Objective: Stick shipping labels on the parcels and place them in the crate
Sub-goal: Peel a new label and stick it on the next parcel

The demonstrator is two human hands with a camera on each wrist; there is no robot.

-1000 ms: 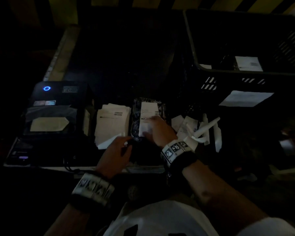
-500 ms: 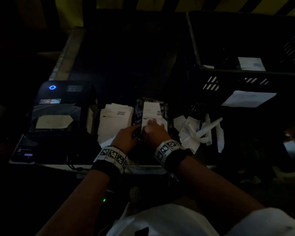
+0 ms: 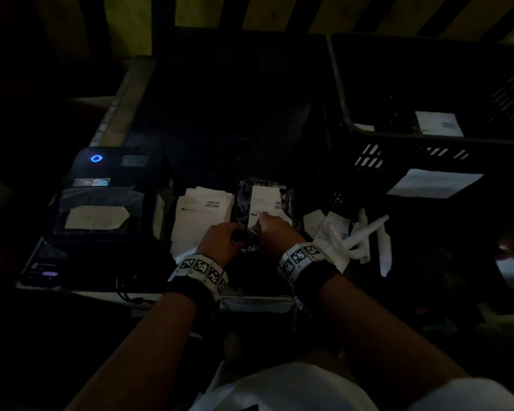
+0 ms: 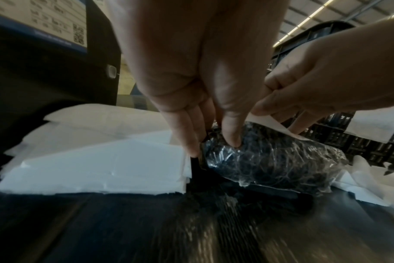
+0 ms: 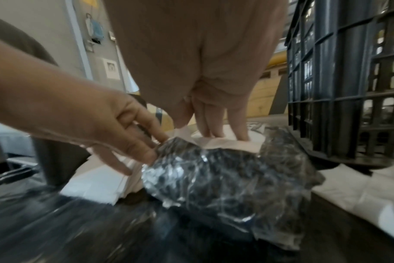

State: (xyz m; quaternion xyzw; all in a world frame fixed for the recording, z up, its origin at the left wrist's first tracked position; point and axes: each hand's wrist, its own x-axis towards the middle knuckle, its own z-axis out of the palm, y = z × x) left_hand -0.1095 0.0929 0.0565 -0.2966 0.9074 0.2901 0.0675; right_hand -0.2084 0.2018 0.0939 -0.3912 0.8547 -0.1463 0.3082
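A parcel (image 3: pixel 267 185) wrapped in black crinkled plastic lies on the dark table in front of me. It also shows in the left wrist view as the parcel (image 4: pixel 270 163) and in the right wrist view as the parcel (image 5: pixel 225 178). A white shipping label (image 3: pixel 266 198) lies along its top. My right hand (image 3: pixel 261 221) presses the label (image 5: pixel 227 143) down with straight fingers (image 5: pixel 242 131). My left hand (image 3: pixel 235 232) pinches the parcel's near left end, thumb (image 4: pixel 232 137) on top. The black crate (image 3: pixel 347 126) stands at the back right and holds labelled parcels.
A stack of white labels (image 3: pixel 202 215) lies just left of the parcel, beside a black label printer (image 3: pixel 101 203) with a blue light. Peeled backing strips (image 3: pixel 353 238) are scattered to the right, in front of the crate (image 5: pixel 349 89).
My left hand has moved right from the label stack onto the parcel's near end. My right hand has stayed on the label, pressing it.
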